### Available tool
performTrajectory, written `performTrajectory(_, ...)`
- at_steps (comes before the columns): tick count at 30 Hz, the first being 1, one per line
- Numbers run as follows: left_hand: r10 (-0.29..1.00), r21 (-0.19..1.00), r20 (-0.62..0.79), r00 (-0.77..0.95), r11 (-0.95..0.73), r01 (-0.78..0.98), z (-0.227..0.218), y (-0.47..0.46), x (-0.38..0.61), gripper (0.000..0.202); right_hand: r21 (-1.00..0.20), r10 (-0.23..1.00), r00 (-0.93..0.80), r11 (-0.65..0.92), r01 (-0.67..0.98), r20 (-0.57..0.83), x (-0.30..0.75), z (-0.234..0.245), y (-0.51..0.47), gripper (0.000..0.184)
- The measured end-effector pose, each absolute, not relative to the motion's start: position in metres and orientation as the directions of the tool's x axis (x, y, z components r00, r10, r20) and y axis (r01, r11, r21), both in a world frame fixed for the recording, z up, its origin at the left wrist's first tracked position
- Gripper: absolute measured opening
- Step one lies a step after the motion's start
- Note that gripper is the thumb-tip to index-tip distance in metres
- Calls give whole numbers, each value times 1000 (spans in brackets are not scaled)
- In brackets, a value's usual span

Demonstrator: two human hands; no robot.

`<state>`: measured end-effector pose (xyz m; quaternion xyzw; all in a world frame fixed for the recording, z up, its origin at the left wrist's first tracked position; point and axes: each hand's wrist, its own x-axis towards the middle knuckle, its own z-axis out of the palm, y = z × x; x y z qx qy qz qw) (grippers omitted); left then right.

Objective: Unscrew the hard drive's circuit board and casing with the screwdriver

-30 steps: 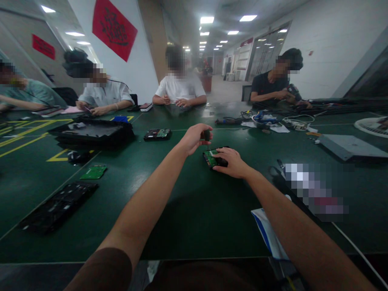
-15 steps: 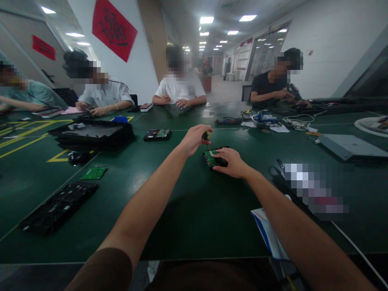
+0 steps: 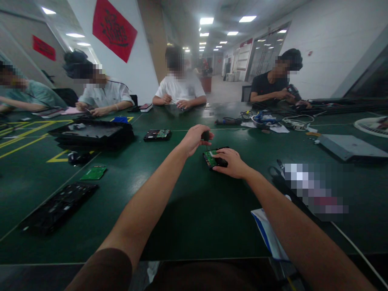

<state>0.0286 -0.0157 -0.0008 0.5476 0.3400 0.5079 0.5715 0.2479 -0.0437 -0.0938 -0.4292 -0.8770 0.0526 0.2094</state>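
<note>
A hard drive [image 3: 209,161] with its green circuit board facing up lies on the green table in front of me. My left hand [image 3: 195,139] is closed round the handle of a screwdriver [image 3: 205,136], held upright with its thin shaft pointing down at the far left part of the board. My right hand [image 3: 230,162] grips the drive from the right, with fingers across its top and the thumb along the near side. Part of the drive is hidden under that hand. Whether the tip sits in a screw is too small to tell.
Another hard drive [image 3: 157,135] lies beyond my left forearm. To the left are a loose green circuit board [image 3: 93,173], a black plastic frame [image 3: 59,206] and stacked black trays [image 3: 92,133]. A grey metal box [image 3: 353,146] and cables [image 3: 265,118] lie right. Several people sit opposite.
The screwdriver handle has turned slightly in my left hand, its yellow marking no longer showing. My right hand and the drive have stayed in place.
</note>
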Motion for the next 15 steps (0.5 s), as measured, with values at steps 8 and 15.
performTrajectory(8,945,982,172,277,-142,-122,0,-14,25,23,-274,783,-539,617,738,311,248,-95,-43,57)
performTrajectory(15,941,979,170,293,-127,-158,1,-19,30,18,-264,779,-540,620,739,320,247,-94,-43,56)
